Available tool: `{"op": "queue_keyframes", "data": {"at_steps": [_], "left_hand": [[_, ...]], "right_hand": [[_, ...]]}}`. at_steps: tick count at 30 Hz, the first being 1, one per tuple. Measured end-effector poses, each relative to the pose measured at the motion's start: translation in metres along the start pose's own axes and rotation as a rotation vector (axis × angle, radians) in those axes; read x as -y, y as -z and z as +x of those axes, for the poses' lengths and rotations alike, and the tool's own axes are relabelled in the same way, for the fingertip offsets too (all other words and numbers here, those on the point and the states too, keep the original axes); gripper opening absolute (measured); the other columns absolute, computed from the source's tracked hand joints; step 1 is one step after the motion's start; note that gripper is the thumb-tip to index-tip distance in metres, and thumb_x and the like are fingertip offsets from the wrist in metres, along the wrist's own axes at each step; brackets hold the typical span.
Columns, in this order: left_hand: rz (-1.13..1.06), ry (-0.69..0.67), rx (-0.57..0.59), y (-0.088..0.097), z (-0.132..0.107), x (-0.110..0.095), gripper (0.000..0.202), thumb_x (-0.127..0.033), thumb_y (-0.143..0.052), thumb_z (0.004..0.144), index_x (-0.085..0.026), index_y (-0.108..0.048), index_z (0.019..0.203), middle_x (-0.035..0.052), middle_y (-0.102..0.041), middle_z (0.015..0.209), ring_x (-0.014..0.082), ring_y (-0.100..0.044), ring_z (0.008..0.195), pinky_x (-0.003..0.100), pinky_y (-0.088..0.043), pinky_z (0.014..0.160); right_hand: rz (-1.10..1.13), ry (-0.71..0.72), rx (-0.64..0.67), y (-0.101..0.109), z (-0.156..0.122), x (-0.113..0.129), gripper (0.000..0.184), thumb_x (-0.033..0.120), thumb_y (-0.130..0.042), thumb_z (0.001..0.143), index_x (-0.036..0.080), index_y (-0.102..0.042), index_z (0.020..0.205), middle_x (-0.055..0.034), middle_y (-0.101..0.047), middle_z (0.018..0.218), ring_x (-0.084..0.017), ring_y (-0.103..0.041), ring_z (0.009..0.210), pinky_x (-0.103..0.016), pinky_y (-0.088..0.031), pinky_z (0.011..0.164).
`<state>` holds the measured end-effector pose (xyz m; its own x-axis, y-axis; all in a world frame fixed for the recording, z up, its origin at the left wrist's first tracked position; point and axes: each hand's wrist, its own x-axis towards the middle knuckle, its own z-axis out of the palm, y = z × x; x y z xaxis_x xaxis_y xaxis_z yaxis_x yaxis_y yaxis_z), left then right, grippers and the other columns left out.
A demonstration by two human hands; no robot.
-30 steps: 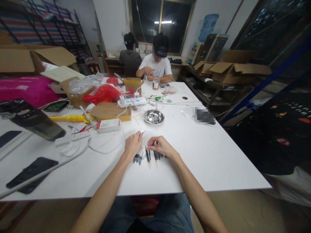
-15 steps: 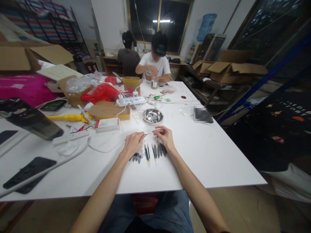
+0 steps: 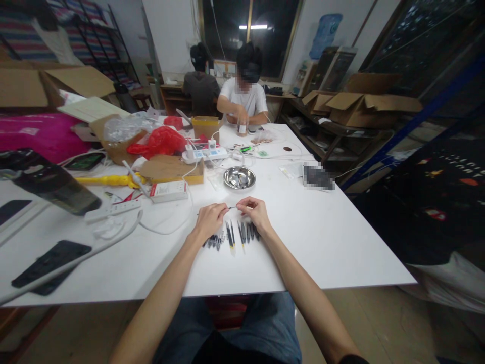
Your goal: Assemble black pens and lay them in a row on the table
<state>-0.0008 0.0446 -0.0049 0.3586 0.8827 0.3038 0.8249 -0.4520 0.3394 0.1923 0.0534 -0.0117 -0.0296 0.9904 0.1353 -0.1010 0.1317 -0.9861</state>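
On the white table [image 3: 326, 242] my left hand [image 3: 210, 220] pinches a thin dark pen refill [image 3: 229, 208] held level. My right hand [image 3: 254, 211] closes its fingertips on the refill's other end. Just below both hands lies a row of several dark pen refills [image 3: 235, 234], side by side on the table. A steel bowl [image 3: 239, 178] with small metal parts in it stands a short way beyond the hands.
Left of the hands lie a white cable [image 3: 162, 230], a power strip [image 3: 113, 210], a red-and-white box [image 3: 168, 191] and black phones [image 3: 45, 263]. A cardboard box [image 3: 172, 169] and red bag [image 3: 161, 141] sit farther back. Two people sit at the far end.
My right hand has lifted off the row of refills and come up to the tip of the refill my left hand holds; both now pinch it.
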Motion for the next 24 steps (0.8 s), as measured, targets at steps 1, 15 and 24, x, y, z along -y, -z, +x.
{"op": "queue_keyframes", "data": {"at_steps": [1,15,24], "left_hand": [[-0.004,-0.007,-0.002,0.0,0.0,0.0,0.028,-0.035,-0.044,0.1,-0.023,-0.068,0.093,0.0041,-0.072,0.086,0.0197,-0.066,0.083,0.028,-0.04,0.071],[-0.17,-0.097,0.008,0.006,-0.003,-0.008,0.03,-0.04,-0.041,0.101,-0.026,-0.066,0.111,0.0013,-0.074,0.105,0.0173,-0.068,0.091,0.026,-0.046,0.08],[-0.139,-0.127,0.096,0.01,-0.005,-0.014,0.035,-0.039,-0.035,0.103,-0.024,-0.066,0.099,0.0025,-0.073,0.091,0.0184,-0.068,0.086,0.026,-0.046,0.075]], "right_hand": [[0.003,0.009,0.003,0.0,0.0,0.0,0.03,0.042,-0.084,0.064,0.017,-0.071,0.076,-0.0045,-0.072,0.075,-0.016,-0.063,0.064,-0.025,-0.051,0.053],[-0.213,0.11,0.017,-0.005,-0.008,0.008,0.03,0.045,-0.076,0.075,0.017,-0.07,0.07,-0.0016,-0.067,0.064,-0.014,-0.055,0.055,-0.026,-0.044,0.055],[-0.472,0.208,0.17,-0.006,-0.014,0.011,0.049,0.055,-0.057,0.091,0.019,-0.059,0.058,0.0027,-0.051,0.052,-0.013,-0.043,0.053,-0.025,-0.034,0.055]]}}
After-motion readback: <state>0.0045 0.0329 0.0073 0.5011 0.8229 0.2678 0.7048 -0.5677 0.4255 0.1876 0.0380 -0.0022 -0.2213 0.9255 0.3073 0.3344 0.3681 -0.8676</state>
